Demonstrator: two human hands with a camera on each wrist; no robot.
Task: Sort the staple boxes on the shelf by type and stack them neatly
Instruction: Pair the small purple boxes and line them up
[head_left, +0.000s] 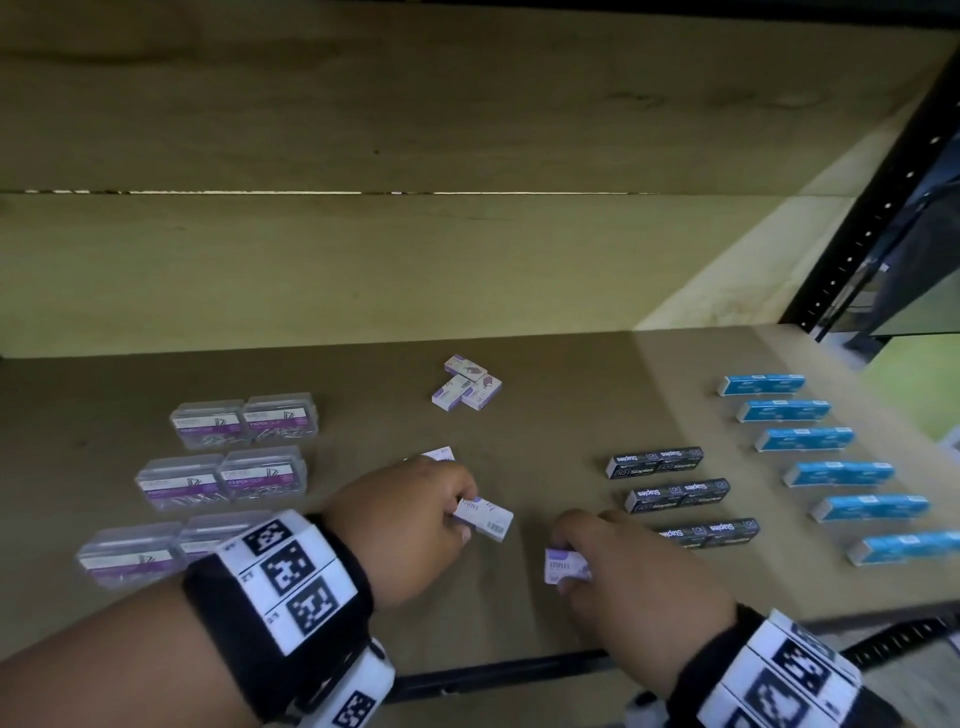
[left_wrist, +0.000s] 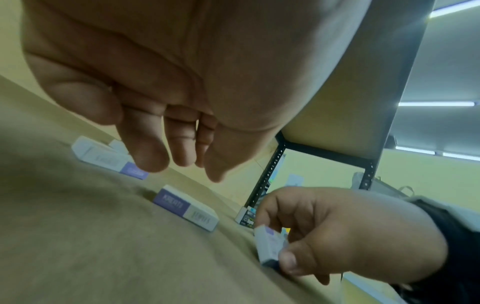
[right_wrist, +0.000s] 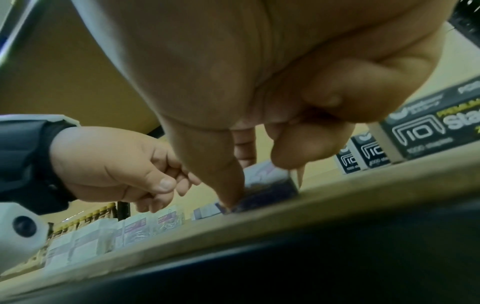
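Observation:
My right hand (head_left: 560, 562) pinches a small white-and-purple staple box (head_left: 571, 569) between thumb and fingers, low over the shelf near its front edge. The left wrist view shows that box (left_wrist: 267, 242) on edge in the pinch. My left hand (head_left: 462, 519) hovers with relaxed fingers (left_wrist: 155, 160) over the left end of a second white-and-purple box (head_left: 488, 522). That second box (left_wrist: 187, 207) lies flat on the shelf, apart from the fingertips. A third such box (head_left: 440, 455) peeks out behind the left hand. Three more (head_left: 466, 383) lie clustered farther back.
Black staple boxes (head_left: 655, 461) lie in three rows to the right, and blue boxes (head_left: 839, 474) form a column beyond them. Clear paper-clip cases (head_left: 223, 475) fill the left. The shelf's black front rail (head_left: 493, 670) is near my wrists, and a black upright (head_left: 872, 208) stands at the right.

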